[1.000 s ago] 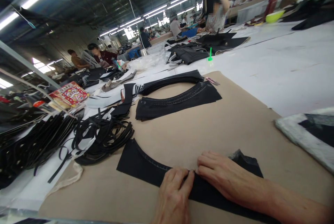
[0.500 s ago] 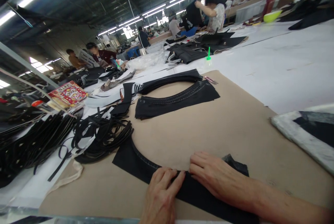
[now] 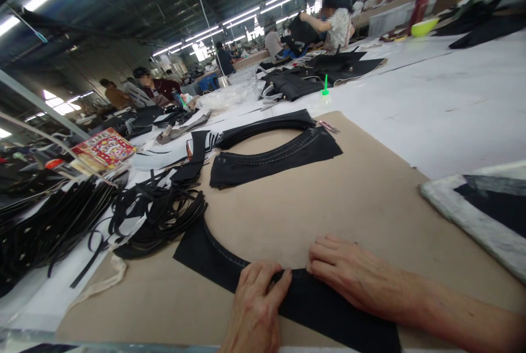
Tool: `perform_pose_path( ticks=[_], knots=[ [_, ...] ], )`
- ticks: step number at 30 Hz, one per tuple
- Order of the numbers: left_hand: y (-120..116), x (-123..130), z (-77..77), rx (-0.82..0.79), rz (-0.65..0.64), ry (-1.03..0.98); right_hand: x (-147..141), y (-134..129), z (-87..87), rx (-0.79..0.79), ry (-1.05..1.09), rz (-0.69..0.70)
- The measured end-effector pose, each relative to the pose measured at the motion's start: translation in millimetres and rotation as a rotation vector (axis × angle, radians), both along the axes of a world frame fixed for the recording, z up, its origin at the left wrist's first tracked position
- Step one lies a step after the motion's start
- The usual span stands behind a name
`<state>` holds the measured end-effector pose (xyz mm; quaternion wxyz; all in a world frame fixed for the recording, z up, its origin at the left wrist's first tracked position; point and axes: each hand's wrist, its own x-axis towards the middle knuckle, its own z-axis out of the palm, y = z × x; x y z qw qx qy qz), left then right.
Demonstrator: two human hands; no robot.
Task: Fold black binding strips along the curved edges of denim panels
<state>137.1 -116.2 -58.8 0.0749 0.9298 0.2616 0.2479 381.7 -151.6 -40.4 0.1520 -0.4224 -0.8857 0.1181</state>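
A black curved piece [image 3: 329, 309] with a stitched inner edge lies on the tan board [image 3: 361, 188] in front of me. My left hand [image 3: 258, 301] presses on the curved edge near its middle, thumb and fingers closed round the rim. Just to the right, my right hand [image 3: 349, 273] has its fingertips bunched on the same edge, and the forearm crosses over the piece's right part. Farther back on the board sit a stack of black curved pieces [image 3: 279, 161] with stitch lines and a second black curved stack [image 3: 267, 125].
Left of the board are coiled black strips [image 3: 164, 221] and a row of black strips [image 3: 53, 227]. A pale slab [image 3: 447, 199] rests at right. Small pink snips [image 3: 330, 127] and a green-tipped bottle [image 3: 325, 90] are farther back. Several people work in the background.
My right hand has shifted slightly right along the edge. The dark flap that stood up behind my right wrist no longer shows. My left hand has barely moved.
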Motion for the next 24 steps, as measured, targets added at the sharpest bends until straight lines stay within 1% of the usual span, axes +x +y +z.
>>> perform_pose_path(
  ticks=[3,5,8,11,14,19,24],
  knots=[
    [-3.2,12.8,7.4,-0.076,-0.034,-0.018,0.4,-0.2,-0.8,0.017,0.006,0.012],
    [-6.4,19.8,7.5,-0.094,-0.065,-0.009,-0.3,0.2,-0.3,0.024,0.018,0.008],
    [-11.1,24.6,0.7,-0.124,-0.050,0.018,-0.1,1.0,1.6,0.022,0.034,0.004],
    [-12.8,23.6,-7.0,-0.143,-0.038,0.038,4.2,1.3,2.6,0.007,0.060,0.008],
    [-11.7,22.4,-11.4,-0.123,-0.070,0.068,12.0,1.5,2.7,-0.002,0.075,0.015],
    [-11.9,27.3,-15.0,-0.054,-0.012,0.079,24.1,2.6,6.1,0.008,0.050,0.063],
    [-12.8,33.3,-12.8,0.013,0.009,0.101,32.4,2.6,8.6,0.028,0.036,0.074]
  ],
)
